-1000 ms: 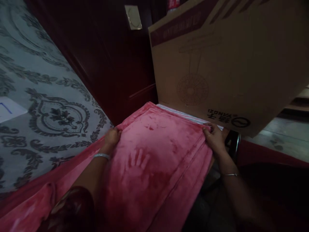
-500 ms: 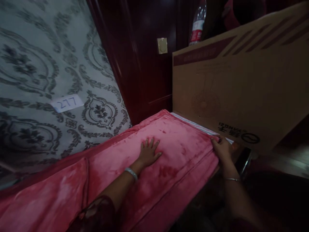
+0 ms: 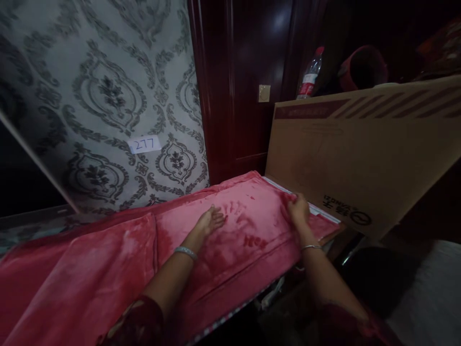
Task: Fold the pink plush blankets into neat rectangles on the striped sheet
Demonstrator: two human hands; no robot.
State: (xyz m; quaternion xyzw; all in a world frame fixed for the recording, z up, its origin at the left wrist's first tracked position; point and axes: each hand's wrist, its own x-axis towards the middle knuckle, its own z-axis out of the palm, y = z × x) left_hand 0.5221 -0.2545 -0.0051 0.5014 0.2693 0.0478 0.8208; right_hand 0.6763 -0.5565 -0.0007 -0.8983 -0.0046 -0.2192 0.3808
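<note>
Blanket (image 3: 230, 257), apparently one: right hand (image 3: 298, 211) grips its edge; left hand (image 3: 209, 222) loosely spread, empty.

With twelve straight ahead of me, patterned grey wallpaper (image 3: 111, 91) spreads around eleven o'clock, bearing a white card (image 3: 145, 143) that reads "277". At ten I see a dark panel (image 3: 25, 178) with a pale edge. Glossy dark-red panelling (image 3: 241, 86) stands at twelve, a small square plate (image 3: 264, 93) on it. Just past twelve, a red-capped clear bottle (image 3: 308, 81) shows at the top edge of a cardboard box (image 3: 378, 154), whose "YANGZI" lettering, towards two, is upside down. Behind the box, at one, is a reddish round-mouthed thing (image 3: 346, 71), too dim to name.
</note>
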